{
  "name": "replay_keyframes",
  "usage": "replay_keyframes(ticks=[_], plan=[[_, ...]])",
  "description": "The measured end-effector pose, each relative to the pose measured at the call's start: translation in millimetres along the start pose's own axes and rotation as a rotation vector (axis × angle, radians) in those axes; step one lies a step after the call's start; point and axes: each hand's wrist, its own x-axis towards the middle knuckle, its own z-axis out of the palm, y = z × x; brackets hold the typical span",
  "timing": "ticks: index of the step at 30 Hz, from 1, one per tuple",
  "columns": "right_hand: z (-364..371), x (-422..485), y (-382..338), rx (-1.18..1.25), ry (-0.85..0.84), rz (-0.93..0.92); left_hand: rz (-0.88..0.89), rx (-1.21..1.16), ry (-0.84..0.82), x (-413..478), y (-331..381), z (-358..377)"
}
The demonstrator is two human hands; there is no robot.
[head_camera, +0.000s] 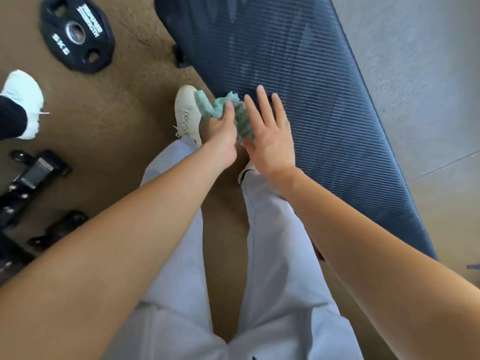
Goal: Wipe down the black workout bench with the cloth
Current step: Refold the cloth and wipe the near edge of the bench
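Standing over pale grey trousers [272, 255] and white trainers [187, 113] on the tan carpeted floor [124, 105], a person brings both bare forearms together at the near edge of the bench. Their left hand [222, 133] is curled, thumb and fingers pinching a bunched, fluffy teal-green cloth [220, 105]; their right hand [267, 133] is spread flat, fingers splayed, palm pressing against the same cloth without gripping it, apparently regathering it. The cloth sits at the left edge of the ribbed black padded workout bench [298, 87], partly over the pad and partly hanging beyond it above a shoe.

Paler streaks on the ribbing above the hands look like damp wipe marks, suggesting the upper pad has been covered; no streaks show on the nearer, lower stretch, so that part likely remains. The bench's long axis runs diagonally, from upper left, far from the viewer, to lower right, and it narrows toward the near end. Beyond, a black 5 kg weight plate [76, 32] lies flat on the carpet, well apart from the bench, and another person's white shoe [26, 102] shows at left.
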Motion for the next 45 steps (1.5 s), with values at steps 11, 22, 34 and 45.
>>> replay_keyframes(ticks=[11,22,34,45], plan=[[-2.0,3.9,-10.8,-0.157,-0.084,0.121,0.114,-0.004,0.077,37.7,111.7,-19.2],[-20.9,73.3,-62.3,0.014,0.004,0.265,0.059,0.142,0.005,25.3,141.3,-24.7],[-26.8,131.6,-56.9,-0.156,-0.027,0.279,0.260,0.415,-0.003,56.8,218.6,-25.6],[-12.1,130.6,-44.0,-0.216,0.044,0.213,0.667,0.855,-0.177,105.4,254.6,8.2]])
